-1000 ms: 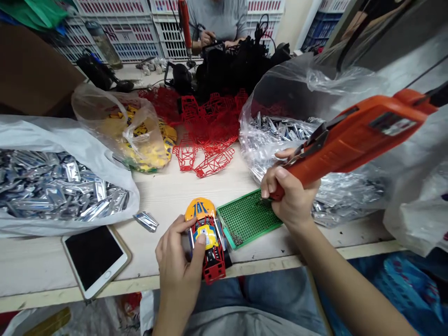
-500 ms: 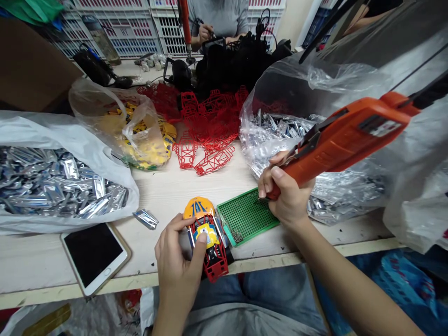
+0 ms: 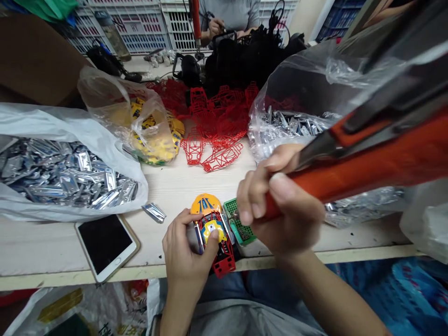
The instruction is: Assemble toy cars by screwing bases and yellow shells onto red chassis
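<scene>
My left hand (image 3: 191,247) grips a toy car (image 3: 206,205) at the table's front edge, thumb on its yellow top piece and fingers along its left side. The car has an orange-yellow front, a red cage frame and silver side strips. My right hand (image 3: 280,205) is wrapped around an orange-red electric screwdriver (image 3: 381,158), blurred by motion. Its tip points left, close to the car's right side and above a green tray (image 3: 248,237) of small screws. The hand and tool hide much of that tray.
Bags of silver parts stand left (image 3: 66,177) and right (image 3: 290,121). Behind are a bag of yellow parts (image 3: 157,144) and piled red frames (image 3: 217,126). A phone (image 3: 107,247) and one loose silver part (image 3: 154,212) lie left. A co-worker's hand (image 3: 216,27) shows across the table.
My right hand has brought the screwdriver left, from over the tray to beside the car. My left hand keeps its grip on the car. The whole view has shifted slightly.
</scene>
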The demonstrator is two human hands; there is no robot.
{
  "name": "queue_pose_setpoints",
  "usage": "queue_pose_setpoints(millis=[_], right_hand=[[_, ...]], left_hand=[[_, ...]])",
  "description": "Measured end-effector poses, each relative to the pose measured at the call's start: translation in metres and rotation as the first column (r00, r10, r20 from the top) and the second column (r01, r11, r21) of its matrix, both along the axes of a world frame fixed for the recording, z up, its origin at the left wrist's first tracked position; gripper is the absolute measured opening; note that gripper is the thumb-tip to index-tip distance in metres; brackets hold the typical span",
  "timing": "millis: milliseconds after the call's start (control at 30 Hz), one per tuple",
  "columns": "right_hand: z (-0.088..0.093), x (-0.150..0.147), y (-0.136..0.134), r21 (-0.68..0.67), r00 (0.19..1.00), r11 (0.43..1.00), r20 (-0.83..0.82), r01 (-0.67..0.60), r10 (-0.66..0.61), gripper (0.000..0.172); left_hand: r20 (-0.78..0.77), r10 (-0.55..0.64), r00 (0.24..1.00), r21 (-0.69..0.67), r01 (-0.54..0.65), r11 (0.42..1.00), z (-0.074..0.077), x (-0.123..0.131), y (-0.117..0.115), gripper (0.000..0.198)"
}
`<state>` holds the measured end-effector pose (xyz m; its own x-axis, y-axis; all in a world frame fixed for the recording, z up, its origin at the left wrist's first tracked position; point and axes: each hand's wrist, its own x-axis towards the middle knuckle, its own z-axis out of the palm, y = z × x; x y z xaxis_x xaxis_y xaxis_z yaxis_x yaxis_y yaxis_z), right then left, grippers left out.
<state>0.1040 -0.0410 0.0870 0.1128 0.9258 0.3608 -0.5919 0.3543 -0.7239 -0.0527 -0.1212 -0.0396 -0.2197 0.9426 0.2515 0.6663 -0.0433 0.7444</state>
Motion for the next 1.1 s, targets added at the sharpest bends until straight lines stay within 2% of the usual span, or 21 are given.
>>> queue_pose_setpoints(millis=[133, 300, 533, 700, 867, 1000, 1100], right_hand=[[-0.007, -0.018, -0.002, -0.064, 0.998, 0.996, -0.018, -0.069, 0.068, 0.01], [-0.009, -0.023, -0.001, -0.106, 0.993, 0.988, 0.024, -0.111, 0.114, 0.011], [-0.012, -0.025, -0.003, -0.166, 0.986, 0.985, 0.152, -0.042, 0.067, 0.016], [-0.009, -0.03, 0.002, -0.221, 0.981, 0.97, 0.138, -0.105, 0.138, 0.026], [-0.009, -0.034, 0.005, -0.175, 0.963, 0.965, 0.154, -0.195, 0.223, 0.042], [-0.011, -0.034, 0.004, -0.147, 0.962, 0.97, 0.165, -0.192, 0.215, 0.039], [-0.012, -0.032, 0.005, -0.112, 0.943, 0.959, 0.187, -0.259, 0.276, 0.034]], left_hand=[[-0.031, -0.007, 1.0, 0.011, 0.007, 1.0, 0.004, 0.002, 0.001, 0.035], [-0.064, -0.009, 0.998, 0.022, 0.01, 1.0, 0.007, 0.003, 0.002, 0.035], [-0.097, 0.012, 0.995, 0.017, -0.011, 1.0, 0.009, 0.007, 0.001, 0.034], [-0.094, 0.011, 0.996, 0.005, -0.01, 1.0, 0.012, 0.008, 0.001, 0.031], [-0.082, 0.047, 0.996, 0.012, -0.046, 0.999, 0.018, 0.016, 0.003, 0.029], [-0.049, 0.1, 0.994, 0.027, -0.099, 0.995, 0.021, 0.022, 0.002, 0.025], [-0.068, 0.066, 0.995, 0.031, -0.064, 0.997, 0.02, 0.02, 0.002, 0.026]])
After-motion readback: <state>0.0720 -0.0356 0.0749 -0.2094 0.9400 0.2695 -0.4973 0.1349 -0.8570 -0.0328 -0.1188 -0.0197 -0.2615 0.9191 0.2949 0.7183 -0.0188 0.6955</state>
